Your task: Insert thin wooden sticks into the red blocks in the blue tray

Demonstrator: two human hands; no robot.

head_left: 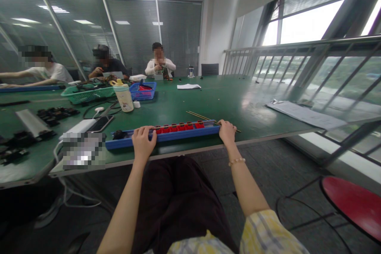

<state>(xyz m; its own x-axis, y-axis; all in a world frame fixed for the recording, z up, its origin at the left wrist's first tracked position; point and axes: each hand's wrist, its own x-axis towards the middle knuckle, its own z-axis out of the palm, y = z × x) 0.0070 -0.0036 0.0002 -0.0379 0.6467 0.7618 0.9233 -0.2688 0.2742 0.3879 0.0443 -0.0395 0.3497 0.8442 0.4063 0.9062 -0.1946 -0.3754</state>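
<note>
A long blue tray (184, 136) lies along the near edge of the green table. Inside it stand several red blocks (173, 127) in a row, with a black piece (119, 134) at its left end. A thin brass-coloured rod (178, 124) stretches over the row between my hands. My left hand (143, 139) is closed on the rod's left end, above the tray's front wall. At the tray's right end, my right hand (227, 131) pinches the rod's other end. More thin rods (197, 115) lie on the table behind the tray, partly hidden by my right hand.
Left of the tray are a phone (101, 123), a white power strip (77, 127) and black parts (56, 116). Farther back stand a cup (123, 97), a green basket (89, 95) and a blue basket (144, 92). Papers (303, 114) lie right. Several people sit across.
</note>
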